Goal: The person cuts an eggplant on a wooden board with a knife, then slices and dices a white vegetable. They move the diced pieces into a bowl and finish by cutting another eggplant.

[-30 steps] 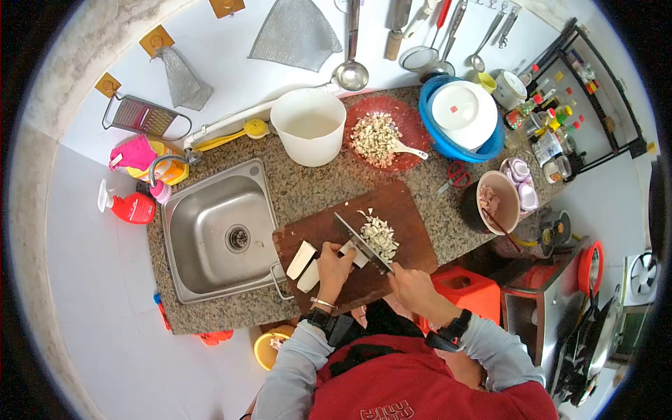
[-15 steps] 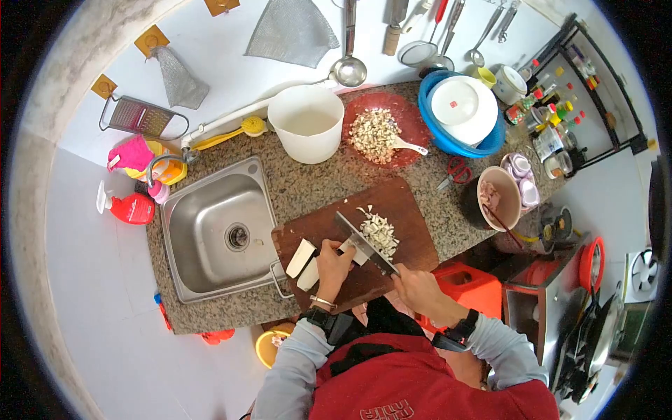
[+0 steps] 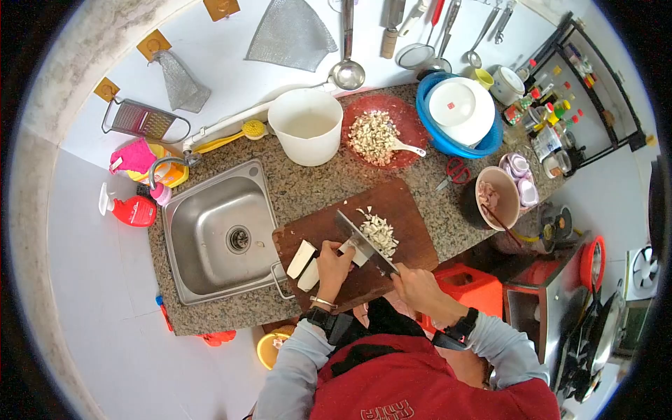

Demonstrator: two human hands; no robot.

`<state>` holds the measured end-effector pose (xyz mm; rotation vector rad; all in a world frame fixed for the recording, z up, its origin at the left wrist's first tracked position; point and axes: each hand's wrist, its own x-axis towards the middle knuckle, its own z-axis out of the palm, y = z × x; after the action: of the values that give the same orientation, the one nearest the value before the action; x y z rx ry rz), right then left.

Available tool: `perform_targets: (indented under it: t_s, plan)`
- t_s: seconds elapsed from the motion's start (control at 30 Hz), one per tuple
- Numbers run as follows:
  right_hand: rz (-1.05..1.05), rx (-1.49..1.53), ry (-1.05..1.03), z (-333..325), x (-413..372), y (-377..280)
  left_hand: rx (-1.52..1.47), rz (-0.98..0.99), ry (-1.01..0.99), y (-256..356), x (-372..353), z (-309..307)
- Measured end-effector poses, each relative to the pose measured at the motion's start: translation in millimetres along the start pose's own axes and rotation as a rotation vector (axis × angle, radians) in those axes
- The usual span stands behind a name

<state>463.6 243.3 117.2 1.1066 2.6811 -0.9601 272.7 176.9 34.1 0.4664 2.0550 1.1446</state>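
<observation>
On the wooden cutting board (image 3: 402, 210) my right hand (image 3: 418, 288) is wrapped round the handle of a cleaver (image 3: 365, 243). Its broad blade slants across the board, edge down. My left hand (image 3: 334, 269) has its fingers bent over a white vegetable piece (image 3: 357, 257) and presses it down close beside the blade; part of the piece is hidden. Beyond the blade lies a heap of small chopped white bits (image 3: 379, 234). Two larger white chunks, one of them a pale slab (image 3: 302, 258), rest left of my left hand.
A steel sink (image 3: 203, 224) adjoins the board on the left. Behind stand a white tub (image 3: 306, 129), a red bowl (image 3: 353, 115) of chopped food with a spoon, and a blue basin (image 3: 428, 129). Scissors (image 3: 456, 172) and a bowl of meat (image 3: 516, 199) lie to the right.
The view has shifted very slightly. Both hands, the cleaver and the vegetable pieces keep nearly the same places on the board.
</observation>
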Motion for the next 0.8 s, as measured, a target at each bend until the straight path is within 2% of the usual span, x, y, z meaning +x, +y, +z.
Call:
perform_targets:
  t_s: [0.13,0.37,0.63,0.73,0.8]
  plan:
    - [0.061,0.019,-0.061,-8.8,-6.8,-4.5,0.006,0.000,-0.003,0.3,-1.1,-1.4]
    - [0.026,0.056,-0.071,-6.7,-7.7,0.5,0.027,0.009,-0.013,-3.0,1.1,-0.4]
    - [-0.010,0.000,0.023,24.4,17.5,-0.3,-0.009,-0.015,-0.024,-0.1,-3.7,-2.2]
    - [-0.015,0.007,0.042,17.7,14.5,3.4,-0.146,0.024,-0.024,-8.7,-2.6,0.5]
    - [0.017,0.006,0.027,7.9,7.7,1.5,-0.130,0.050,-0.040,-12.8,-1.9,-0.4]
